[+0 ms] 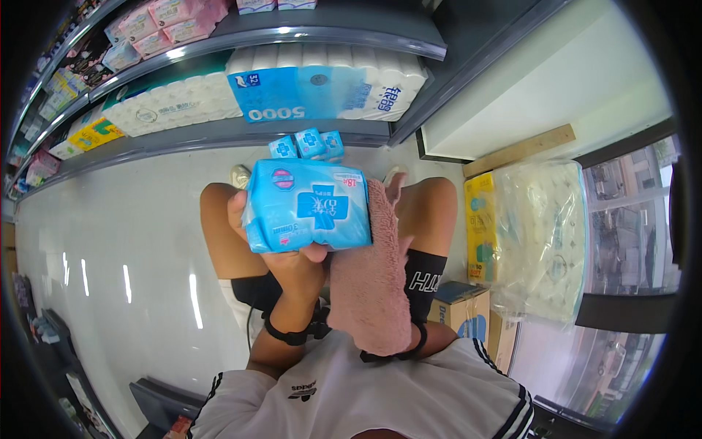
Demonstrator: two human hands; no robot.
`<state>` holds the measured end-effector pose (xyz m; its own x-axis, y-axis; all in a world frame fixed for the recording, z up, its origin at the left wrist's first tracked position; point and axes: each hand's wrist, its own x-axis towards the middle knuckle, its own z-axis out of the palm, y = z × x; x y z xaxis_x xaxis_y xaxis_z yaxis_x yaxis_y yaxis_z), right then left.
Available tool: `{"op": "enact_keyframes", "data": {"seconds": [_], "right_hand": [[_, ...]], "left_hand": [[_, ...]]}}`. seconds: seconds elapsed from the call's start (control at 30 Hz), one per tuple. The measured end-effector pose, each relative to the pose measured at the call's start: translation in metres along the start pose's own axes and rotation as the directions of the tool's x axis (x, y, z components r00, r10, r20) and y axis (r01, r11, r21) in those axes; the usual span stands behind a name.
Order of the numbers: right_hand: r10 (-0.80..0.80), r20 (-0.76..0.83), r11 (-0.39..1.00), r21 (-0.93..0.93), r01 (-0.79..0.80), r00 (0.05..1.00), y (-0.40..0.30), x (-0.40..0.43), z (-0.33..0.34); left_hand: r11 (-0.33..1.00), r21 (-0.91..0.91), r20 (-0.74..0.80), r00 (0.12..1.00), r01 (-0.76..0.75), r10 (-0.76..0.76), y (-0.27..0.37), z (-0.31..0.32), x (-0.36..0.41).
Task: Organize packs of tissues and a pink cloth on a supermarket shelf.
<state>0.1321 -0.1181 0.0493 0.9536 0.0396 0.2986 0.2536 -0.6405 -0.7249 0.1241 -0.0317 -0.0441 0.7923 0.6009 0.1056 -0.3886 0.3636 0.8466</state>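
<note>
My left hand [290, 266] grips a blue soft plastic pack of sanitary pads [307, 206] from below and from its left side. The pack bears printed writing and is held up between my knees. A dusty-pink fluffy cloth [370, 296] drapes over my right hand [406, 245], which is mostly hidden under it. The cloth's edge touches the right side of the pack. Beyond the pack, several smaller blue packs [310, 144] sit together on the floor by the shelf's base.
A low shelf [356, 131] ahead carries a blue-and-white toilet roll bundle [323, 82] and other paper packs. Pink packs [164, 24] fill the shelf above. To my right are a plastic-wrapped roll bundle [537, 236], a cardboard box [460, 310] and a window. Glossy floor [126, 230] spreads left.
</note>
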Motion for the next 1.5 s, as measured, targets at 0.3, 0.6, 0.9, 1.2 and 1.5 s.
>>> {"op": "enact_keyframes", "data": {"seconds": [0.3, 0.6, 0.9, 1.2, 1.5], "right_hand": [[-0.262, -0.230, 0.775, 0.529, 0.346, 0.937, 0.052, 0.003, 0.010], [-0.019, 0.122, 0.990, -0.139, 0.036, 0.992, 0.003, 0.038, -0.025], [0.089, 0.428, 0.692, 0.623, -0.365, 0.899, 0.035, 0.042, -0.012], [-0.470, 0.124, 0.616, 0.755, 0.224, 0.874, 0.047, 0.054, -0.022], [-0.498, 0.452, 0.740, 0.667, 0.090, 0.740, 0.066, 0.086, -0.022]], "left_hand": [[0.962, -0.268, 0.455, 0.887, 0.051, 0.079, 0.004, 0.017, -0.006], [0.867, 0.250, 0.196, 0.899, -0.431, 0.391, 0.011, 0.013, 0.020], [0.812, 0.111, 0.509, 0.735, -0.572, 0.448, 0.013, 0.004, 0.031], [0.577, 0.225, 0.613, 0.574, -0.785, 0.543, 0.027, 0.005, 0.027], [0.902, -0.179, 0.624, 0.663, -0.394, 0.413, 0.028, 0.016, 0.028]]}}
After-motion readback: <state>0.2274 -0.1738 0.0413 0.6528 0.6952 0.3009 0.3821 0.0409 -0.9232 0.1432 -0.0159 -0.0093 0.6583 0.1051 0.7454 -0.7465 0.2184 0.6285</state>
